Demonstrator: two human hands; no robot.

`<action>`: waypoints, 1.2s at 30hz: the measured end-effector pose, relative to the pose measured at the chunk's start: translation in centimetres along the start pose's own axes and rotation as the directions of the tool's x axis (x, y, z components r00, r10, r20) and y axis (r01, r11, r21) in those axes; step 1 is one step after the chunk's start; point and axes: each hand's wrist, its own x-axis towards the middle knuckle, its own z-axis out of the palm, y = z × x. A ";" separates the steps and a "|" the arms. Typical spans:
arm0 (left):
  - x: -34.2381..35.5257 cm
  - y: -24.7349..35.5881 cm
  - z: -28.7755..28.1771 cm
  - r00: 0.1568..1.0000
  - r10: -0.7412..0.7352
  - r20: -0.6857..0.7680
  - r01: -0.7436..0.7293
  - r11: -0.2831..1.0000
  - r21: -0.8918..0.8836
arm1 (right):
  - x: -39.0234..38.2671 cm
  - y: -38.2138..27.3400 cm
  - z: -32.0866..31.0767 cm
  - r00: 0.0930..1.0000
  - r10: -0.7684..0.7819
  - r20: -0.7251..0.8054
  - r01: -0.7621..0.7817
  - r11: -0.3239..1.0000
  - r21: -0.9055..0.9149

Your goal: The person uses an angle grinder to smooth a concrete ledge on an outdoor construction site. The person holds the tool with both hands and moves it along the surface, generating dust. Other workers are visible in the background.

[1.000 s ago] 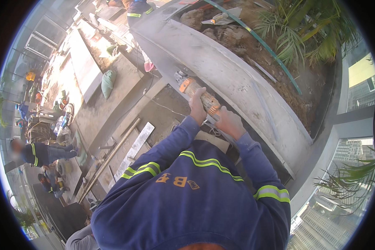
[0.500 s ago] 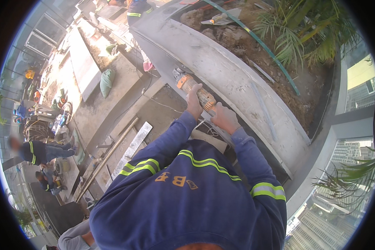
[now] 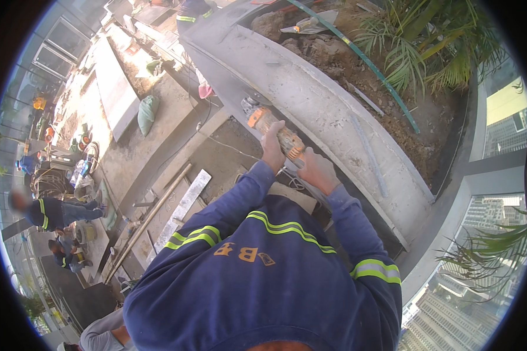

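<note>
An orange and grey angle grinder [image 3: 286,139], coated in dust, is held in both my hands. My left hand [image 3: 272,146] wraps round its body behind the orange collar. Farther back, my right hand [image 3: 319,169] grips the rear end of the handle. The grinder's head points up and to the left, over the dusty grey face of a curved concrete planter wall [image 3: 334,117]. Whether the disc touches that face I cannot make out. Pale dust hangs about the head.
Soil, a green hose [image 3: 366,55] and a palm [image 3: 416,47] fill the planter on the right. A cable [image 3: 225,144] crosses the floor left of me. A long pole [image 3: 152,219] and a white board [image 3: 184,205] lie nearby. A green sack [image 3: 147,114] sits farther off; co-workers [image 3: 58,212] are at left.
The grinder and both hands have hardly moved, shifting slightly down in the picture. The whole view has moved a little to the left.
</note>
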 end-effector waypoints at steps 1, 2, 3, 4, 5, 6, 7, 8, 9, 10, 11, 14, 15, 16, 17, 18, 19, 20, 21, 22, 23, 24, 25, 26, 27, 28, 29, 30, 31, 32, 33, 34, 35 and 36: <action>0.0 0.1 0.1 1.000 -0.003 -0.006 0.003 1.000 0.007 | 0.2 0.0 0.0 1.000 -0.004 0.002 0.004 1.000 0.009; 0.1 0.3 0.2 1.000 -0.006 -0.013 0.007 1.000 0.014 | 0.5 0.0 0.1 1.000 -0.007 0.004 0.007 1.000 0.018; 0.3 0.4 0.2 1.000 -0.009 -0.019 0.009 1.000 0.021 | 0.8 0.0 0.1 1.000 0.002 0.017 -0.002 1.000 0.027; 0.6 0.5 0.2 1.000 -0.013 -0.020 0.013 1.000 0.021 | 1.1 0.0 0.2 0.999 0.011 0.030 -0.012 0.999 0.036; 0.9 0.6 0.2 1.000 -0.017 -0.021 0.018 1.000 0.022 | 1.4 0.0 0.3 0.999 0.021 0.043 -0.023 0.999 0.044; 1.1 0.7 0.3 1.000 -0.022 -0.023 0.022 1.000 0.021 | 1.7 0.0 0.3 0.999 0.021 0.038 -0.022 0.999 0.042; 1.2 0.9 0.4 0.999 -0.016 -0.029 0.017 1.000 0.020 | 1.9 0.0 0.4 0.999 0.021 0.033 -0.022 0.999 0.039; 1.4 0.9 0.4 0.999 -0.011 -0.034 0.012 1.000 0.020 | 2.0 0.0 0.5 0.999 0.022 0.028 -0.023 0.999 0.036; 1.5 0.9 0.4 0.999 -0.004 -0.040 0.005 1.000 0.020 | 2.0 0.0 0.6 1.000 0.021 0.019 -0.022 0.999 0.030; 1.5 0.8 0.4 0.999 0.004 -0.054 -0.003 1.000 0.020 | 2.0 0.0 0.7 1.000 0.021 0.010 -0.021 0.999 0.025; 1.5 0.7 0.5 0.998 0.012 -0.069 -0.011 1.000 0.020 | 2.0 0.0 0.8 1.000 0.020 0.000 -0.020 1.000 0.019; 0.7 0.5 0.7 0.996 0.009 -0.087 -0.007 1.000 0.020 | 1.2 0.2 0.6 1.000 -0.005 -0.001 0.005 1.000 0.017; 0.2 0.4 0.8 0.996 0.002 -0.089 0.000 1.000 0.019 | 0.8 0.2 0.5 1.000 -0.008 -0.007 0.008 1.000 0.007; -0.2 0.4 1.0 0.996 0.002 -0.092 0.000 1.000 0.017 | 0.4 0.2 0.4 1.000 -0.011 -0.013 0.011 1.000 -0.002; -0.7 0.3 1.1 0.995 0.003 -0.095 -0.001 1.000 0.016 | 0.1 0.2 0.3 1.000 -0.015 -0.019 0.015 1.000 -0.011; -0.8 0.1 1.0 0.995 0.002 -0.100 -0.001 1.000 0.011 | -0.1 0.3 0.2 1.000 -0.016 -0.017 0.016 1.000 -0.015; -0.8 0.0 0.9 0.995 -0.004 -0.096 0.005 1.000 0.006 | -0.3 0.3 0.1 1.000 -0.018 -0.015 0.017 1.000 -0.019; -0.9 -0.1 0.9 0.996 -0.010 -0.091 0.010 1.000 0.000 | -0.5 0.4 0.1 1.000 -0.019 -0.013 0.018 1.000 -0.022; -0.9 -0.2 0.9 0.996 -0.014 -0.085 0.013 1.000 -0.001 | -0.5 0.5 0.2 1.000 -0.017 -0.013 0.016 1.000 -0.025; -0.9 -0.2 0.8 0.997 -0.020 -0.070 0.020 1.000 0.002 | -0.4 0.6 0.3 1.000 -0.014 -0.014 0.014 1.000 -0.027; -0.9 -0.1 0.6 0.998 -0.027 -0.055 0.028 1.000 0.006 | -0.4 0.7 0.4 1.000 -0.012 -0.014 0.011 0.999 -0.030; -0.9 0.0 0.5 0.999 -0.034 -0.040 0.034 0.999 0.012 | -0.4 0.5 0.2 1.000 -0.016 -0.013 0.015 1.000 -0.025; -0.8 0.1 0.4 0.998 -0.039 -0.052 0.040 0.999 0.011 | -0.4 0.1 0.0 1.000 -0.020 -0.012 0.019 1.000 -0.020; -0.7 0.2 0.4 0.997 -0.045 -0.064 0.046 0.999 0.009 | -0.3 -0.1 -0.2 1.000 -0.023 -0.011 0.023 1.000 -0.015; -0.4 0.3 0.4 0.996 -0.051 -0.073 0.051 0.999 0.009 | -0.1 0.0 -0.1 1.000 -0.023 -0.007 0.023 1.000 -0.007; -0.2 0.3 0.4 0.997 -0.045 -0.062 0.046 0.999 0.009 | 0.2 0.3 0.2 1.000 -0.022 -0.003 0.022 1.000 0.001; 0.1 0.3 0.4 0.998 -0.040 -0.051 0.040 0.999 0.010 | 0.5 0.5 0.4 1.000 -0.021 0.001 0.021 1.000 0.009; 0.6 0.3 0.1 0.999 -0.033 -0.041 0.034 0.999 0.012 | 0.9 0.4 0.4 1.000 -0.011 0.015 0.011 1.000 0.010; 1.2 0.3 -0.1 0.999 -0.034 -0.034 0.035 0.999 0.016 | 1.3 0.3 0.3 1.000 -0.001 0.029 0.001 1.000 0.010; 1.8 0.3 -0.4 0.999 -0.036 -0.027 0.036 0.999 0.020 | 1.6 0.1 0.3 0.999 0.009 0.043 -0.009 1.000 0.011; 2.0 0.4 -0.4 0.999 -0.037 -0.020 0.038 0.999 0.025 | 1.9 0.1 0.4 0.999 0.011 0.038 -0.012 1.000 0.011; 2.2 0.4 -0.4 0.999 -0.036 -0.035 0.037 0.999 0.031 | 2.1 0.1 0.6 0.999 0.014 0.034 -0.014 1.000 0.012; 2.4 0.4 -0.5 0.998 -0.034 -0.049 0.036 0.999 0.036 | 2.2 0.1 0.7 0.999 0.017 0.029 -0.017 1.000 0.012; 2.4 0.5 -0.3 0.997 -0.031 -0.063 0.034 0.999 0.041 | 2.2 0.2 0.8 0.999 0.025 0.038 -0.026 1.000 0.018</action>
